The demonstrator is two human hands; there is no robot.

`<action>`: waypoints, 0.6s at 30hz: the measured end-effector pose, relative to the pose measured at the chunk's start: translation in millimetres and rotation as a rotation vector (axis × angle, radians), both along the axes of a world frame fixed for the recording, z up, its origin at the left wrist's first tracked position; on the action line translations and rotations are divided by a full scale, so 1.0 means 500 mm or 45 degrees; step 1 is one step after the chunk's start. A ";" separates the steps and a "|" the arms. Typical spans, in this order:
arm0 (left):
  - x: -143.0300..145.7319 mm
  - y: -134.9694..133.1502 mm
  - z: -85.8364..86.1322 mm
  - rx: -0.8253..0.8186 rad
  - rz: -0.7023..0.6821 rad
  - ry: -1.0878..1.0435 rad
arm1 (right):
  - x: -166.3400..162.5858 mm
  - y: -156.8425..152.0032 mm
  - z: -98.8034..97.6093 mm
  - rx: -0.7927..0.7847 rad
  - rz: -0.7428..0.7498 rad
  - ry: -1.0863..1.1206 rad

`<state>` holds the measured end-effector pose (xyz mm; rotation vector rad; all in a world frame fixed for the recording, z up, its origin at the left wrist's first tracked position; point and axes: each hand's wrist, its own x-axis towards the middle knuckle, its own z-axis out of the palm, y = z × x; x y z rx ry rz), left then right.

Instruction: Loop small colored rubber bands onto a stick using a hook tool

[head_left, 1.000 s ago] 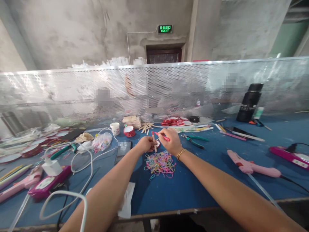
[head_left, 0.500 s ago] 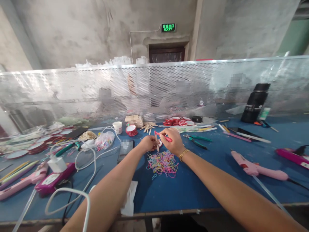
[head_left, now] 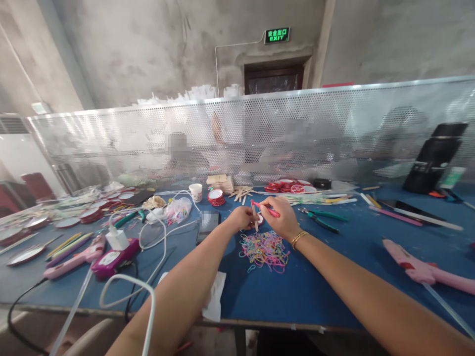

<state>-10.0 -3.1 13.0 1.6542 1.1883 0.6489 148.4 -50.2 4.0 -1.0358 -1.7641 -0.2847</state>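
Note:
My left hand is closed on a flat wooden craft stick, which stands nearly upright between its fingertips. Closed around a slim red pen-like tool, my right hand keeps the tool's far end near the top of the stick; I cannot tell whether they touch. Partly hidden between the hands, a small white disc with a red edge lies on the table. Just in front of both hands is a loose pile of pastel-coloured loops.
Pink glue guns lie at both sides, with a purple power strip and white cable at left. Green-handled pliers, a phone, a paper cup and red-rimmed discs surround the hands. A perforated metal screen stands behind.
The whole view has shifted, so the table and hands appear farther right. Both hands keep their grip on the stick and the red tool, with little visible movement between them.

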 end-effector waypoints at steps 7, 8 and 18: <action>0.004 -0.007 0.008 0.013 0.020 -0.028 | -0.002 0.000 0.001 -0.056 0.053 0.051; 0.005 -0.009 0.011 0.016 0.026 -0.027 | -0.002 0.000 0.000 -0.064 0.064 0.062; 0.003 -0.009 0.016 0.040 0.003 -0.046 | -0.006 -0.002 0.004 -0.130 0.140 0.188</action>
